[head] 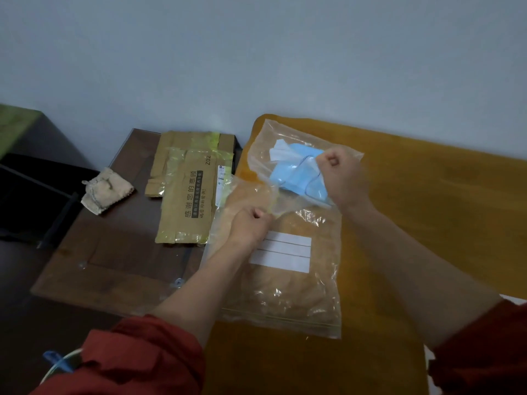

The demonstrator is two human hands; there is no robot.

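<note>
pinching mask bag (263, 143): left grip (251, 225), right grip (340, 173); yellow table (427, 201) against grey wall (256, 52).

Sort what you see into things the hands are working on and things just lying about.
In hand: clear bag, blue masks inside it, gripped by left hand and right hand.
Lying about: flattened cardboard, beige cloth, labelled bag.

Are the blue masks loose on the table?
No, the masks are inside a clear bag gripped by the left hand and right hand.
</note>
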